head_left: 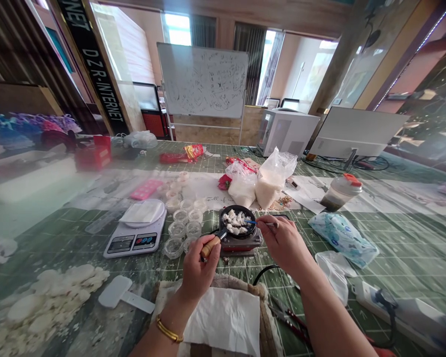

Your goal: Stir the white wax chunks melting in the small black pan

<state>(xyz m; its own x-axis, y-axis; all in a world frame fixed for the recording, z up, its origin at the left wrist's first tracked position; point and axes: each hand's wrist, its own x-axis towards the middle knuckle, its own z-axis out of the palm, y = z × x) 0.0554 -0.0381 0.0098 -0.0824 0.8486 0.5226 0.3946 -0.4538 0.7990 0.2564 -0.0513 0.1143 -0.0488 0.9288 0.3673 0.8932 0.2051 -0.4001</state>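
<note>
L hand (200, 267) at abt 7 o'clock, fingers wrapped round the wooden handle (210, 246) of a small black pan (240, 207) — pan's over a squat dark base (240, 245), w/ white chunks (235, 218) inside. R hand (284, 243), 4 o'clock, pinches a thin blue stick (250, 221), tip at the chunks. Clear cups (180, 215) at 9 o'clock, scale (136, 243) further out — bags (271, 187) w/ pale granules btwn 12 & 1.

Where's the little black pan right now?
In the head view, the black pan is just right of centre, over the boxy base, its wooden handle in the left hand.
</note>
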